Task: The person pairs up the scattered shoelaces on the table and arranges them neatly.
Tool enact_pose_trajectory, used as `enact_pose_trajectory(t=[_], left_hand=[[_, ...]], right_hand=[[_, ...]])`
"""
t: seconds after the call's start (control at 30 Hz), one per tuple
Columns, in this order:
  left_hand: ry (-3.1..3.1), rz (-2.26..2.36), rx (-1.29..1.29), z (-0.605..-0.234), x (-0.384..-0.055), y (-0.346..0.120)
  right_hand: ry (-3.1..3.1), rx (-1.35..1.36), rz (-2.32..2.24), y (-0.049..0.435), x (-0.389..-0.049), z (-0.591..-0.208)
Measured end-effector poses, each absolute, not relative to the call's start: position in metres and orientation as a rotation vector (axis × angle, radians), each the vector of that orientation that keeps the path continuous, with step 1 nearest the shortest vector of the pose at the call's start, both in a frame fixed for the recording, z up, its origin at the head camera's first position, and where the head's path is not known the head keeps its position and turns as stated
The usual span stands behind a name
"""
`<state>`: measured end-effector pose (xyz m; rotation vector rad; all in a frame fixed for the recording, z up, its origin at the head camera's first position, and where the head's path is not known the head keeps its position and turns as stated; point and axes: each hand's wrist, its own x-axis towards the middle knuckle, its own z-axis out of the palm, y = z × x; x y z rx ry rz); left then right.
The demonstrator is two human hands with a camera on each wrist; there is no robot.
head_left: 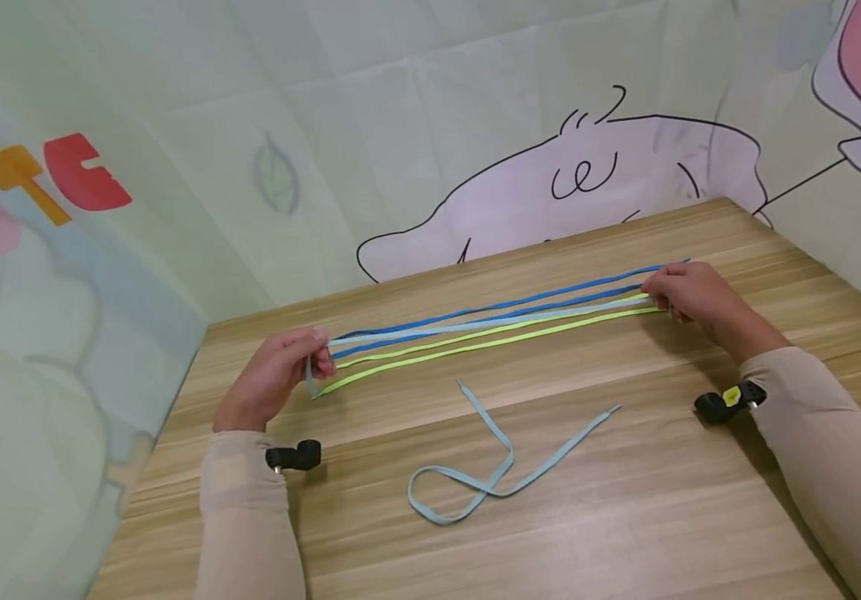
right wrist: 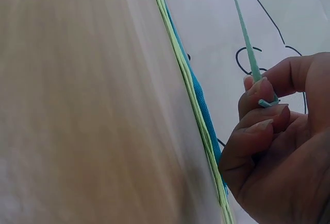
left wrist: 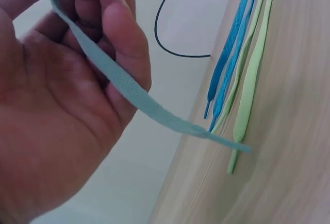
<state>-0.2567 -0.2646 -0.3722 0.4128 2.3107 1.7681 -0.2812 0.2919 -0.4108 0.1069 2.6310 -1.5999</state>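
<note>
A pale blue-green shoelace (head_left: 475, 322) is stretched between my two hands, raised off the table. My left hand (head_left: 272, 375) pinches it near one end, and its tip dangles below the palm in the left wrist view. At the other end my right hand (head_left: 700, 302) grips it between thumb and fingers, a short tip poking out. Beneath it, two blue shoelaces (head_left: 528, 297) and two yellow-green shoelaces (head_left: 490, 340) lie side by side along the table. Nearer me, a second pale blue-green shoelace (head_left: 543, 471) lies loosely looped.
The wooden table (head_left: 625, 533) meets a printed cloth backdrop (head_left: 415, 125) at its back and left edges. Black wrist cameras (head_left: 295, 455) sit on both sleeves.
</note>
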Motion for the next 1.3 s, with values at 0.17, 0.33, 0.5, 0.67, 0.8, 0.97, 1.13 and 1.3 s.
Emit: enact_pose_trajectory(t=[0.17,0.33,0.5,0.67,0.8,0.97,1.13,1.3], left_hand=[[2.34,1.69,0.433,-0.374,-0.256,-0.268],[2.383,1.588,0.381,-0.373,-0.256,-0.27],[2.412,1.549,0.246,-0.374,-0.256,-0.27],[2.458,1.487,0.137,-0.377,-0.259,-0.269],[2.477,1.44,0.11,-0.38,-0.26,-0.269],[2.472,1.428,0.124,-0.383,-0.261,-0.271],[2.439,1.417,0.106,-0.386,-0.262,-0.27],[2.462,1.356,0.107,-0.389,-0.264,-0.269]], right_hand=[[2.647,0.117,-1.552,0.294,-0.282,-0.412],[2.659,0.12,-1.531,0.295,-0.283,-0.414],[2.64,0.104,-1.519,0.297,-0.284,-0.414],[2.636,0.112,-1.507,0.3,-0.284,-0.414],[2.641,0.1,-1.491,0.3,-0.283,-0.414],[2.639,0.081,-1.49,0.3,-0.283,-0.415],[2.645,0.072,-1.48,0.301,-0.283,-0.416],[2.663,0.084,-1.45,0.304,-0.282,-0.419]])
